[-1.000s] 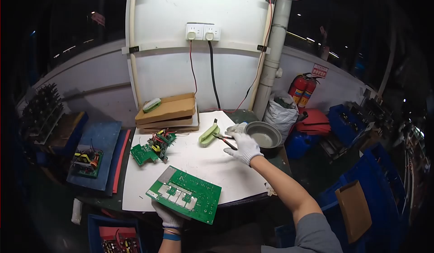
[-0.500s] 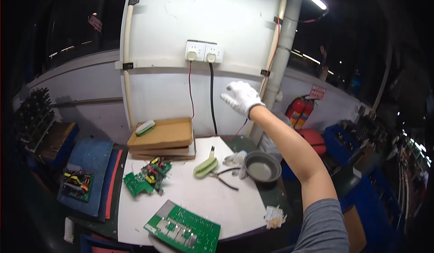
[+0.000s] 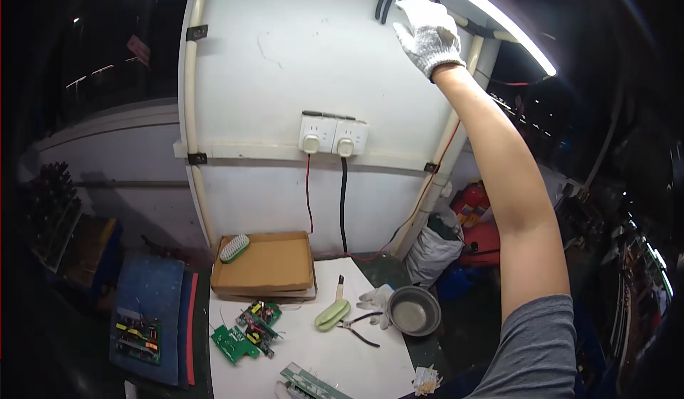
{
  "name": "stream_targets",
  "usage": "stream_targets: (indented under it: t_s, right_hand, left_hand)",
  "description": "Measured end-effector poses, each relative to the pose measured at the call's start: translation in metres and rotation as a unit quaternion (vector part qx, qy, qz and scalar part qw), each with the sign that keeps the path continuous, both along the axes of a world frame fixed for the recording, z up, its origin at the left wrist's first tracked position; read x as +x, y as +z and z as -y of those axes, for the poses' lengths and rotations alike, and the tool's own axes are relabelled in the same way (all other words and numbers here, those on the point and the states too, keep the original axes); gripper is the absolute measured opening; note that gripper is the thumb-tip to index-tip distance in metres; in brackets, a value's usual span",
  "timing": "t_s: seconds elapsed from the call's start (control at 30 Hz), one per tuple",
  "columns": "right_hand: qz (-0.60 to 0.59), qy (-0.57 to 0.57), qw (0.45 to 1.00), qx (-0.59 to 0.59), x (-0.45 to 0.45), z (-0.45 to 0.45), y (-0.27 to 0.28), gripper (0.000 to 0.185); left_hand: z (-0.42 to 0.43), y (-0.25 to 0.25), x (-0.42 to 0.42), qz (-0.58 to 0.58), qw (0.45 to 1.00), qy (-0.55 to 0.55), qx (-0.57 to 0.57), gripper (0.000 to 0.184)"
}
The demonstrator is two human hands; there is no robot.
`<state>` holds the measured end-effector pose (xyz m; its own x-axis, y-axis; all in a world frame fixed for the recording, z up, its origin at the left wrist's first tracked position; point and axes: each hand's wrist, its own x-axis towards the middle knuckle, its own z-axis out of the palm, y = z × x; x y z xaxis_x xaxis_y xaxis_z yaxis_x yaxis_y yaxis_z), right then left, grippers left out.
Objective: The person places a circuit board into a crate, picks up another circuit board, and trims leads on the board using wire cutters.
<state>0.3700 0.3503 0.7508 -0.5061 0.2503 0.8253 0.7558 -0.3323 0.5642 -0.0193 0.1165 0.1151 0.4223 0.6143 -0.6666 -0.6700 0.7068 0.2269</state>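
Note:
My right hand (image 3: pixel 431 32), in a white knit glove, is raised to the pipe at the top of the wall panel. Its thumb stands apart from the fingers, and I see nothing held in it. Black-handled tools (image 3: pixel 385 6) hang from the pipe close by, partly behind the glove. At the bottom edge, my gloved left hand (image 3: pixel 283 390) grips a green circuit board (image 3: pixel 311 382), seen nearly edge-on and cut off by the frame. On the white sheet lie pliers (image 3: pixel 360 323), a light-green handled brush (image 3: pixel 333 313) and green board pieces with components (image 3: pixel 246 335).
A cardboard tray (image 3: pixel 274 263) with a scrub brush (image 3: pixel 234 248) sits against the wall. A grey metal bowl (image 3: pixel 414 311) stands beside a spare glove (image 3: pixel 375 301). Another circuit board (image 3: pixel 137 338) rests on a blue sheet at left. Plugged sockets (image 3: pixel 333 134) trail cables down the wall.
My right hand has risen from beside the sockets to the hanging tools. The view has tilted up, and the circuit board in my left hand has turned nearly edge-on.

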Motion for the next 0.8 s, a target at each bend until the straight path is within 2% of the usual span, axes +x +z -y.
stream_targets:
  t_s: [0.03, 0.1, 0.17, 0.2, 0.23, 0.3, 0.43, 0.6, 0.73, 0.8]
  right_hand:
    - [0.011, -0.047, 0.999, -0.003, -0.002, -0.006, 0.016, 0.040]
    - [-0.001, -0.139, 0.990, -0.009, -0.012, -0.018, 0.042, 0.040]
    - [0.024, -0.129, 0.991, 0.028, 0.009, -0.046, 0.065, 0.039]
    - [0.016, -0.143, 0.989, 0.032, 0.009, -0.052, 0.072, 0.040]
    - [0.017, -0.139, 0.990, 0.029, 0.008, -0.062, 0.083, 0.040]
    - [-0.141, -0.295, 0.943, -0.054, 0.003, -0.074, 0.100, 0.041]
    - [-0.216, -0.336, 0.912, -0.089, -0.010, -0.086, 0.105, 0.038]
    - [-0.339, -0.213, 0.914, -0.069, 0.004, -0.102, 0.116, 0.037]
    - [-0.319, -0.125, 0.939, 0.017, 0.008, -0.108, 0.115, 0.040]
    - [-0.368, 0.017, 0.927, 0.073, 0.017, -0.112, 0.108, 0.050]
  left_hand:
    - [-0.005, -0.028, -0.005, 0.047, 0.999, -0.015, 0.004, 0.065]
    - [-0.008, -0.030, -0.004, 0.038, 0.999, -0.016, -0.008, 0.066]
    - [-0.004, -0.034, -0.004, 0.009, 0.999, -0.012, -0.036, 0.080]
    - [0.001, -0.077, -0.005, 0.044, 0.999, -0.023, 0.021, 0.088]
    - [-0.003, -0.078, 0.000, 0.045, 0.999, -0.018, 0.017, 0.088]
    - [-0.004, -0.085, 0.006, 0.043, 0.999, -0.015, 0.013, 0.086]
    - [-0.012, -0.081, 0.014, 0.037, 0.999, -0.015, 0.012, 0.081]
    - [-0.022, -0.072, 0.026, 0.034, 0.999, -0.011, 0.017, 0.075]
    - [-0.031, -0.061, 0.034, 0.029, 0.999, -0.002, 0.023, 0.072]
    - [-0.034, -0.056, 0.033, 0.020, 0.999, 0.001, 0.024, 0.071]
